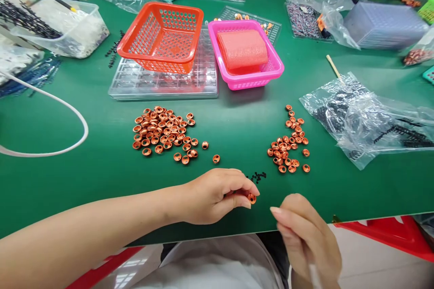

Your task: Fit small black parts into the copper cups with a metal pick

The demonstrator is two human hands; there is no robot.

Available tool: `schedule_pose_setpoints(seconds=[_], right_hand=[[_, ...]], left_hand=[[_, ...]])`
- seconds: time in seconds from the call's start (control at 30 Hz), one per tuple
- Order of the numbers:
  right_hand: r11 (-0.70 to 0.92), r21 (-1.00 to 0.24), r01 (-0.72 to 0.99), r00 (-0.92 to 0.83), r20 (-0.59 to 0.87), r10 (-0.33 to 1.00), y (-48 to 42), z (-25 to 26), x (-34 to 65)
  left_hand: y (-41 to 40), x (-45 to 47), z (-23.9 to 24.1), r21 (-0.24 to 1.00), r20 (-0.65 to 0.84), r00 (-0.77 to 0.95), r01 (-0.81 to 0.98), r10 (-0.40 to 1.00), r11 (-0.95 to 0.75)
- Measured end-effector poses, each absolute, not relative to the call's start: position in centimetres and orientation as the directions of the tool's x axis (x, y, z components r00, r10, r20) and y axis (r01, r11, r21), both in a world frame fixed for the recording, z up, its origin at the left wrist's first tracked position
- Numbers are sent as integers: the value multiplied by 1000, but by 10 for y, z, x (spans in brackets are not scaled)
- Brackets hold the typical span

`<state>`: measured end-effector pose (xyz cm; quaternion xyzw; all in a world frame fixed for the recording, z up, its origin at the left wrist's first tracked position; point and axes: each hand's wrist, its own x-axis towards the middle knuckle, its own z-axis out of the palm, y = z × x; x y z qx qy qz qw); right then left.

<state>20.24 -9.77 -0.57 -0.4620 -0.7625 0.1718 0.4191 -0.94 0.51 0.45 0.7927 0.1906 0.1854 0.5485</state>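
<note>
The left hand (pixel 217 196) pinched a copper-coloured cup-shaped bead (pixel 252 198) between thumb and fingers over the green surface (pixel 101 176), near small black pieces (pixel 259 176). The right hand (pixel 307 237), apart from it, was curled and blurred; I couldn't tell whether it held anything. Beyond lay a left bead pile (pixel 154 128) and a smaller right one.

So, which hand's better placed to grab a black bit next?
Right hand, probably: the left hand pinches a copper piece. Both are near the black bits; the right's grip is blurred.
</note>
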Motion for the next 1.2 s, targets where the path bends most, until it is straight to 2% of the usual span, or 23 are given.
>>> schedule_pose_setpoints(seconds=[0.07,0.17,0.47,0.93,1.2], right_hand=[[529,-654,541,-322,420,849,-97,-10,203],[593,-600,537,-431,409,804,-93,-19,202],[712,-484,509,-558,444,701,-93,-27,207],[734,-521,435,-644,389,659,-93,-25,209],[718,-515,468,-613,397,683,-88,-27,204]], left_hand=[[4,-9,5,935,104,858,88,503,-344],[3,-9,5,923,133,865,70,485,-378],[0,-9,4,903,176,884,29,432,-428],[-6,-9,2,905,189,866,29,463,-425],[-7,-10,0,905,171,859,57,482,-422]])
